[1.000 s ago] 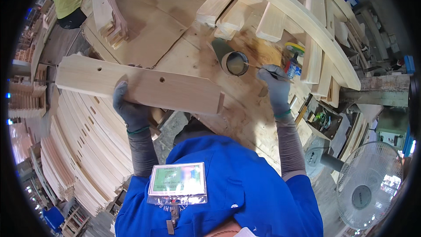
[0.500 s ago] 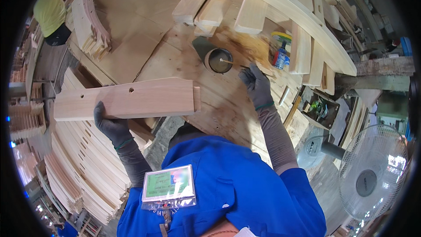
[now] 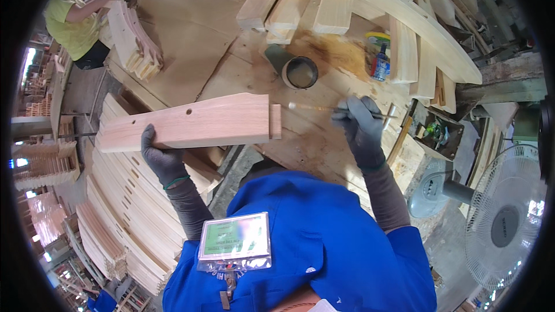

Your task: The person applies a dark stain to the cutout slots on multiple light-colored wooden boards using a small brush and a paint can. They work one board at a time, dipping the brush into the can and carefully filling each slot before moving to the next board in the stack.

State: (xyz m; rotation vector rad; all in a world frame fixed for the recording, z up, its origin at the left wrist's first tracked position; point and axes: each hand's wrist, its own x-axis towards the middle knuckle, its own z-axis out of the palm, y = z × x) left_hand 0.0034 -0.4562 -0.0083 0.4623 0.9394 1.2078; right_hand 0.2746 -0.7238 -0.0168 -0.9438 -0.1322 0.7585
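Note:
My gloved left hand (image 3: 160, 153) grips a flat wooden board (image 3: 214, 121) from below, with its thumb on the face. The board has two dark holes and a short tenon (image 3: 276, 121) at its right end. In my gloved right hand (image 3: 361, 130) is a thin brush (image 3: 315, 108), held level, its pale tip pointing left and a short gap away from the tenon. Beyond it stands a round container (image 3: 301, 73) holding a tan liquid, with a dark greenish flap (image 3: 277, 58) beside it.
Stacked wooden beams (image 3: 370, 0) fill the far right, near a small blue bottle (image 3: 381, 63). Curved slats (image 3: 124, 196) are piled at left. A standing fan (image 3: 504, 225) is at right. Another person (image 3: 75, 20) works at the far left by more curved pieces (image 3: 133, 40).
The brush has come out of the container and swung to point left toward the board's tenon. The view has shifted slightly. The other person's arms now show.

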